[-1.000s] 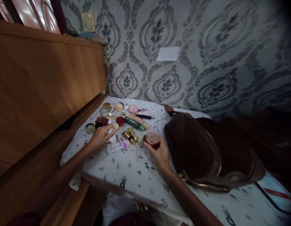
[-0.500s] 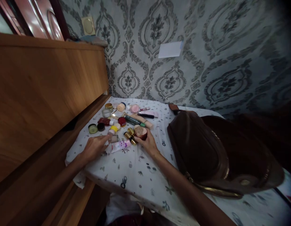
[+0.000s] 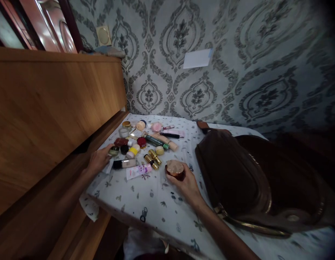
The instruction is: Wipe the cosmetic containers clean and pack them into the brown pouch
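My right hand [image 3: 187, 182] is closed around a round brown cosmetic jar [image 3: 175, 168] with a rose-gold top, just in front of the group of cosmetics. At the left edge of the group, the fingers of my left hand [image 3: 99, 159] are closed on a small green jar [image 3: 113, 151]. Beside that jar are a black round pot [image 3: 124, 149] and a foundation bottle [image 3: 125, 163] with a black cap. Nearer to me lies a white and pink tube [image 3: 138, 171]. Gold lipsticks [image 3: 154, 157] and a small yellow-lidded pot [image 3: 159, 150] sit between my hands.
A large dark brown bag [image 3: 232, 177] stands open on the right of the cloth-covered table [image 3: 162, 206]. Farther back are a green tube [image 3: 156, 141], a black pen-like item [image 3: 172, 134] and a pink pot [image 3: 157, 126]. A wooden panel [image 3: 59, 104] borders the left side.
My right hand has moved the brown jar toward me and to the right, away from the lipsticks. My left hand has shifted left from the foundation bottle to the green jar.
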A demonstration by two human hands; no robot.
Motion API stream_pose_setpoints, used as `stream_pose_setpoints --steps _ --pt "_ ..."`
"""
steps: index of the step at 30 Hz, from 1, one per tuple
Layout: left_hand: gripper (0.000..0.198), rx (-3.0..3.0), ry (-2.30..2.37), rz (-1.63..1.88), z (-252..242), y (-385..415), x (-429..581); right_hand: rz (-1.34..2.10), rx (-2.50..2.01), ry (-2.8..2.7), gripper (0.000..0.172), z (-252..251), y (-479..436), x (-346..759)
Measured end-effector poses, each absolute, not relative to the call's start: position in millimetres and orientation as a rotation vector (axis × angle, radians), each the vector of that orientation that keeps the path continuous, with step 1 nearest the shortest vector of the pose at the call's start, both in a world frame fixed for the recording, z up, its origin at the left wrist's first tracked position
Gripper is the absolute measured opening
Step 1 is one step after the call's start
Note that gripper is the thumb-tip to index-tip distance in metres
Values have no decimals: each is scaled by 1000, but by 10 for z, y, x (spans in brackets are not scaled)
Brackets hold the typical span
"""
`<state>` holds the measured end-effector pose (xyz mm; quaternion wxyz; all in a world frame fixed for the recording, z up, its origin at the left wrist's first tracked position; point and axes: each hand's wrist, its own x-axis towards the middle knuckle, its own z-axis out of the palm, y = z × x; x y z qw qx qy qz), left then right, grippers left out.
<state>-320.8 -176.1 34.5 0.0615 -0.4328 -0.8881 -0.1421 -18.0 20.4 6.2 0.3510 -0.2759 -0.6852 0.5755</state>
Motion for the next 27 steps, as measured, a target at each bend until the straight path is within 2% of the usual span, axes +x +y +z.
stream_pose_setpoints --steps 3,5,8,12,16,19,22,27 --pt "53 -1228 -2674 -147 364 -1809 -3167 1487 -743 -1776 48 62 193 -170" --pt "53 -1272 -2687 -175 365 -1860 -3186 1492 -735 -1763 49 48 198 -175" --pt "46 -1432 -2644 -419 369 -1944 -3239 1476 -701 -1751 50 6 210 -188" --pt "48 -1505 -2619 -823 449 -2024 -3226 1497 -671 -1753 52 -42 212 -196" --pt "46 -1209 -2570 -1299 659 -2044 -3074 1552 -665 -1736 53 -28 200 -194" --pt "41 -1064 -2469 -1436 795 -1959 -2859 1525 -665 -1746 52 -6 190 -196" --pt "33 -1262 -2353 -1335 747 -1761 -2533 1470 -688 -1789 53 -4 185 -194" --pt "27 -2029 -2080 -811 335 -1417 -2001 1364 -705 -1938 53 -12 173 -156"
